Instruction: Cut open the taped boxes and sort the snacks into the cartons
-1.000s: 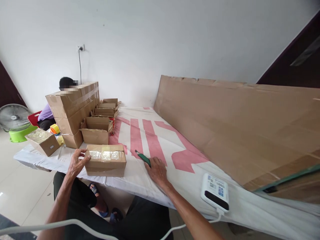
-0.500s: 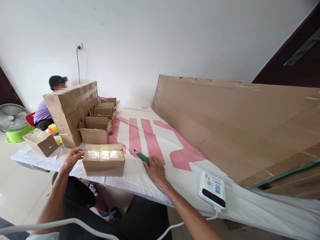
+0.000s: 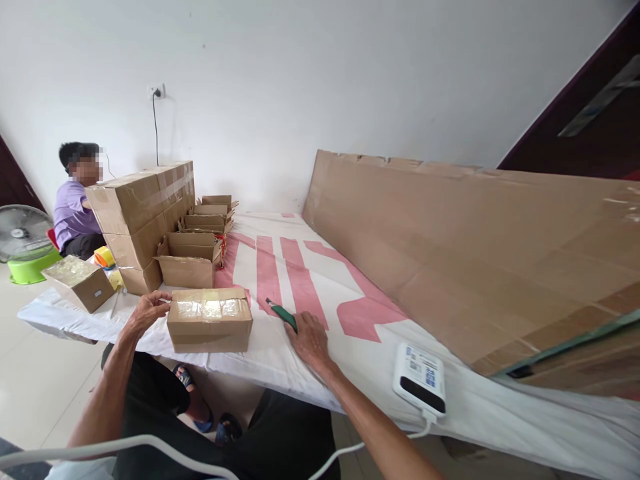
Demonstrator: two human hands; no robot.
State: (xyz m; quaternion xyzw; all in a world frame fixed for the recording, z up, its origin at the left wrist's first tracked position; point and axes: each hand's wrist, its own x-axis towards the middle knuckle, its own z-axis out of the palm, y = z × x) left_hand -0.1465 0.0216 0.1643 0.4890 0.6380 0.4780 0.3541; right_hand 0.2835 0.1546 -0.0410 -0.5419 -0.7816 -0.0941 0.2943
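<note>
A small taped cardboard box [image 3: 210, 320] lies on the white and pink cloth near the table's front edge. My left hand [image 3: 144, 312] rests against the box's left end, its fingers curled at the top corner. My right hand [image 3: 309, 340] lies on the cloth to the right of the box and is closed on a green-handled cutter [image 3: 283, 315], whose tip points toward the box.
Stacked sealed cartons [image 3: 145, 213] and several open boxes [image 3: 193, 259] stand at the back left, another taped box [image 3: 80, 280] at the far left. A large cardboard sheet [image 3: 475, 247] leans along the right. A white power bank [image 3: 419, 377] with cable lies nearby. A person in purple [image 3: 73, 207] sits beyond, near a fan [image 3: 23, 233].
My left hand slid from the box's side up to its top left corner. The person in purple has come out from behind the cartons. My right hand stays put.
</note>
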